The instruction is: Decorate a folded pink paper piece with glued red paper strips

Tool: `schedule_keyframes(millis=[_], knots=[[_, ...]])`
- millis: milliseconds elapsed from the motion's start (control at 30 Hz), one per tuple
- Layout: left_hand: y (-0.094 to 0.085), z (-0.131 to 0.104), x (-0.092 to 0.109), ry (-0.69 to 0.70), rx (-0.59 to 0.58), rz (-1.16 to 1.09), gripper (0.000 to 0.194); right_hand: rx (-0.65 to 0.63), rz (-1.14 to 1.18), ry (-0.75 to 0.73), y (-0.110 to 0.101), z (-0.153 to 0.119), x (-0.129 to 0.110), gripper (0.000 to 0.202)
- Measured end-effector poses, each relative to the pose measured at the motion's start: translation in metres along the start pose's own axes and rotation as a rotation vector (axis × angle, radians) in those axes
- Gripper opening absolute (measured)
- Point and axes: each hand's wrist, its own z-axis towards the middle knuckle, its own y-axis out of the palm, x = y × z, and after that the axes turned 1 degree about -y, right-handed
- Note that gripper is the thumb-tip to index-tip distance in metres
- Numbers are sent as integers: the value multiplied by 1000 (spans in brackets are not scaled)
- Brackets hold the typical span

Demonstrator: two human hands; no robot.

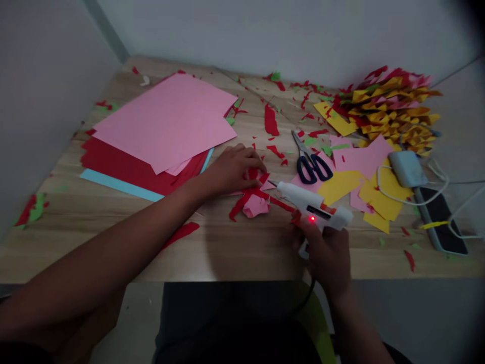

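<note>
My right hand (330, 255) is wrapped round the grip of a white hot glue gun (297, 196) with a red light glowing on its side. The gun's nozzle points left, close to the fingers of my left hand (237, 166). Those fingers are closed on a small red paper piece (264, 178), partly hidden by the hand. Just below it lies a folded pink paper shape (256, 206), with red paper strips (239, 205) around it. Dark-handled scissors (310, 164) rest beyond the gun, blades pointing away.
Large pink sheets (170, 121) overlap red paper (113, 164) at the left. A pile of folded yellow, red and pink paper (397, 108) stands at the back right. Nearer are yellow squares (390, 194), a white charger (407, 169) and a phone (443, 222). Scraps litter the table (246, 253).
</note>
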Motion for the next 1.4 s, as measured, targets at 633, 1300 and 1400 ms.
schedule_keyframes(millis=[633, 1300, 1400], knots=[[-6, -2, 2, -167, 176, -88, 25, 0, -349, -92, -4, 18, -12, 30], [4, 3, -8, -179, 219, -186, 13, -60, -317, -118, -4, 24, -18, 29], [6, 3, -11, -150, 180, -71, 11, -97, -336, -182, 1, 30, -27, 26]])
